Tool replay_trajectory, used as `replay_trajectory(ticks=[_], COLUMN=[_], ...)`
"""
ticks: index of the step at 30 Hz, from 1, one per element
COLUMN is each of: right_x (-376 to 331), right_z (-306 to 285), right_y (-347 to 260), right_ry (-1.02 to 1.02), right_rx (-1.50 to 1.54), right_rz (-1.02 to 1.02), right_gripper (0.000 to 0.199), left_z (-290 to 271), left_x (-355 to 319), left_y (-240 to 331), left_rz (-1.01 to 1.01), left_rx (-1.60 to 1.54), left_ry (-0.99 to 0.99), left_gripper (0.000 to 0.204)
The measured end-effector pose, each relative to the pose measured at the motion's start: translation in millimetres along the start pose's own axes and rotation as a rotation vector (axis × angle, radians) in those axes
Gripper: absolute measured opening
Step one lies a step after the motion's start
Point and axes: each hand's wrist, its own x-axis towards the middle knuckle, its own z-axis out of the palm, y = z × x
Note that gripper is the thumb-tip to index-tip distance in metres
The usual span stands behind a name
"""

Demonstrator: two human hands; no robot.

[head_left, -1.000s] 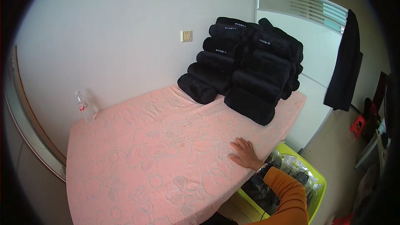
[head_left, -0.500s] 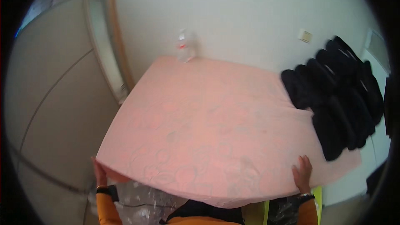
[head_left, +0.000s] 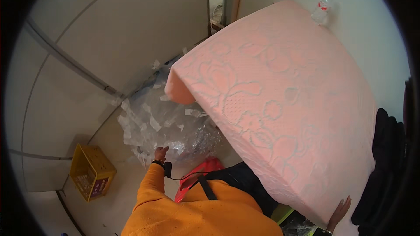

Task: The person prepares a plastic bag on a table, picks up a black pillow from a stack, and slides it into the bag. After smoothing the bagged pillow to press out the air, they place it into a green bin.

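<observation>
My left hand (head_left: 161, 153) reaches down beside the table, next to a heap of clear plastic bags (head_left: 175, 135) with white labels. Its fingers look partly stretched and apart, with nothing seen in them. My right hand (head_left: 340, 213) rests by the table's near right edge, fingers extended on the pink patterned cloth (head_left: 262, 100). Dark folded items (head_left: 385, 161) lie along the table's right side, close to that hand. A clear plastic bottle (head_left: 322, 8) stands at the far corner by the wall.
A yellow plastic crate (head_left: 91, 172) stands on the floor at the left. Something red (head_left: 205, 166) is beside my body, below the plastic heap. Grey wall panels (head_left: 131, 30) close off the left side. A bright green edge (head_left: 281, 214) shows under the table.
The view has swung left and down. My left hand has left the table's near left corner for the plastic heap. My right hand stays at the table's right side.
</observation>
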Motion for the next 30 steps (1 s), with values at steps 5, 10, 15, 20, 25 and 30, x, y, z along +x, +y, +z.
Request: replay_trajectory(ticks=[5,10,15,20,25,30], right_x=[-1.0,-8.1,-8.8,-9.3,-12.1,-18.5], right_z=[-5.9,-17.3,-12.1,-13.9,-13.8,-15.7], right_y=[1.7,-5.1,-15.5,-19.0,-14.1,-15.0], right_ry=[-0.021,0.004,-0.003,0.022,0.031,0.033], right_rx=[-0.015,-0.014,0.083,0.126,0.139,0.1], right_rz=[0.034,0.064,0.115,0.091,0.113,0.129], right_gripper=[0.046,0.047,0.048,0.047,0.047,0.046], left_z=[21.8,56.1,82.1,120.2,130.6,122.1], left_x=[14.1,27.6,33.2,11.9,-14.2,-17.5], left_y=[-40.8,-40.4,-35.9,-16.5,51.2,68.5], left_rz=[0.036,0.115,0.1,0.812,0.669,0.555], left_rx=[0.006,0.027,0.057,0.564,0.769,1.3], left_ry=[0.104,-0.087,-0.208,-0.049,0.023,-0.252], left_gripper=[0.073,0.075,0.068,0.054,0.049,0.048])
